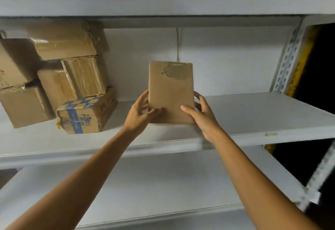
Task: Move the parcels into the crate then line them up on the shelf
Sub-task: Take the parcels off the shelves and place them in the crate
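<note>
Shelving step: left hand [143, 111] and right hand [201, 115] grip the lower edges of an upright parcel [170, 91], on or just above the shelf [253, 113], well right of the stack [72, 77]; next, probably shift it left beside the stack, then release.

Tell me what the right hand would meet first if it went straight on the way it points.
Probably only the white back wall: the right hand, gripping the parcel, has bare shelf ahead; depth is unclear.
</note>
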A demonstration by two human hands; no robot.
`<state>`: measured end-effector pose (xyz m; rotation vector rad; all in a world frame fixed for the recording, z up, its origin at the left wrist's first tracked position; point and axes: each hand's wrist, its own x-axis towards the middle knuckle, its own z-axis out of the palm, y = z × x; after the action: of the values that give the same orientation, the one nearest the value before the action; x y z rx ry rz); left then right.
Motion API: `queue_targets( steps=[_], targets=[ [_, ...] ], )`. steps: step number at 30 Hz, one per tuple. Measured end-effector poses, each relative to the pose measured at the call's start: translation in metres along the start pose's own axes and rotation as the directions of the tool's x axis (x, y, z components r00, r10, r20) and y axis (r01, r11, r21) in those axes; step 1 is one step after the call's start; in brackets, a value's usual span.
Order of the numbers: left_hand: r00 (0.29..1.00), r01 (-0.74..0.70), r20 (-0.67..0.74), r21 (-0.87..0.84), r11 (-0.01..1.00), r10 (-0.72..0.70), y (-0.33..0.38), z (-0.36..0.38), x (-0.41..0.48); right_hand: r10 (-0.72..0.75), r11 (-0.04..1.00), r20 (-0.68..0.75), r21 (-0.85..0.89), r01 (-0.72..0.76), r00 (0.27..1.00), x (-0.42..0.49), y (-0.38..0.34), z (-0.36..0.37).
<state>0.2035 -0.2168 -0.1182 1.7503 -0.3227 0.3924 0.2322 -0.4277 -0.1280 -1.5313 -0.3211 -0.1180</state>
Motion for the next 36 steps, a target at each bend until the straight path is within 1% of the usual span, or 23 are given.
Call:
queue_targets(
  steps=[2,5,7,10,13,17,19,23,26,28,31,33,36],
  targets=[
    [0.998,-0.013,0.053,-0.067,0.998,0.017,0.007,0.022,-0.003,0.005,1.000,-0.107,-0.027,-0.008,0.994,-0.028,-0.010,-0.019],
    [0.990,-0.020,0.133,-0.199,0.980,0.047,0.024,0.061,-0.006,-0.029,0.997,-0.268,-0.078,0.008,0.963,-0.073,-0.031,-0.047],
    [0.974,-0.006,0.217,-0.251,0.968,0.063,0.036,0.091,-0.015,-0.063,0.992,-0.367,-0.126,0.018,0.928,-0.109,-0.045,-0.066],
    [0.933,0.012,0.347,-0.295,0.955,0.096,0.051,0.143,-0.049,-0.066,0.984,-0.495,-0.174,-0.024,0.866,-0.177,-0.058,-0.099],
    [0.858,0.029,0.498,-0.295,0.955,0.128,0.060,0.201,-0.093,-0.038,0.981,-0.608,-0.175,-0.088,0.793,-0.253,-0.057,-0.136],
    [0.720,0.051,0.679,-0.261,0.964,0.146,0.076,0.282,-0.152,-0.018,0.975,-0.763,-0.156,-0.158,0.646,-0.356,-0.052,-0.178],
    [0.650,0.070,0.746,-0.247,0.966,0.144,0.083,0.319,-0.184,0.012,0.976,-0.819,-0.114,-0.184,0.573,-0.401,-0.047,-0.196],
    [0.504,0.092,0.858,-0.165,0.982,0.097,0.084,0.391,-0.258,0.046,0.968,-0.896,-0.069,-0.240,0.441,-0.500,-0.023,-0.230],
    [0.408,0.117,0.913,-0.078,0.990,0.023,0.075,0.436,-0.315,0.154,0.958,-0.917,0.048,-0.283,0.367,-0.572,-0.002,-0.252],
    [0.364,0.127,0.931,-0.039,0.991,-0.010,0.067,0.461,-0.355,0.217,0.940,-0.924,0.111,-0.323,0.316,-0.613,0.010,-0.265],
    [0.294,0.179,0.952,0.038,0.983,-0.090,0.054,0.487,-0.409,0.302,0.906,-0.915,0.187,-0.380,0.269,-0.660,0.031,-0.276],
    [0.234,0.200,0.961,0.104,0.974,-0.150,0.041,0.498,-0.435,0.370,0.875,-0.903,0.260,-0.407,0.217,-0.686,0.048,-0.277],
    [0.144,0.239,0.963,0.191,0.952,-0.230,0.016,0.514,-0.465,0.450,0.838,-0.880,0.360,-0.410,0.148,-0.713,0.076,-0.279]
  ],
)
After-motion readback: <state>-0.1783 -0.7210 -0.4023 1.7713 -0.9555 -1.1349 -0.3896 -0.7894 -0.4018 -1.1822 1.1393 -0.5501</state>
